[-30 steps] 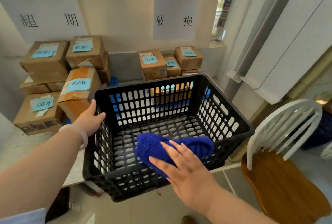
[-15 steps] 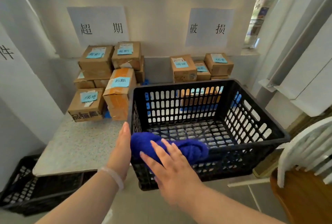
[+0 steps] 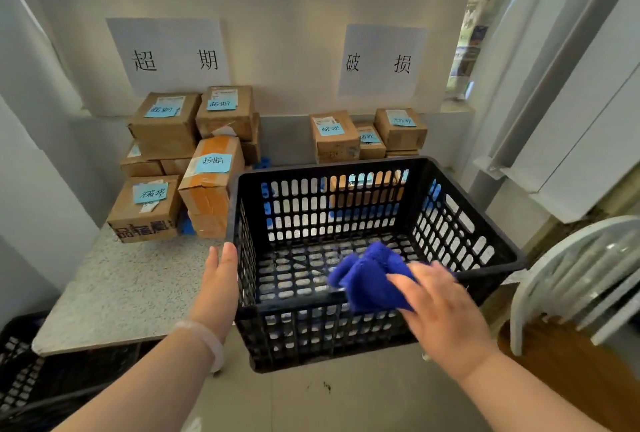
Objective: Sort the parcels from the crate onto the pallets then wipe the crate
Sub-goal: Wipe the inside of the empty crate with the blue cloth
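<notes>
Swept blue cloth (image 3: 367, 279) along crate (image 3: 332, 164) rim, 7 toward 5 o'clock, under flat-fingered right hand (image 3: 441, 314); braced wall with straight-fingered left hand (image 3: 221, 279); meant wiping underway.

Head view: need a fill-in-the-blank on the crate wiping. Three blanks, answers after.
1. The right hand presses a ____ cloth at the near rim of the black crate.
2. The left hand touches the crate's outer wall with ____ fingers.
3. All the cardboard parcels lie ____ the crate.

Answers: blue; straight; outside
</notes>
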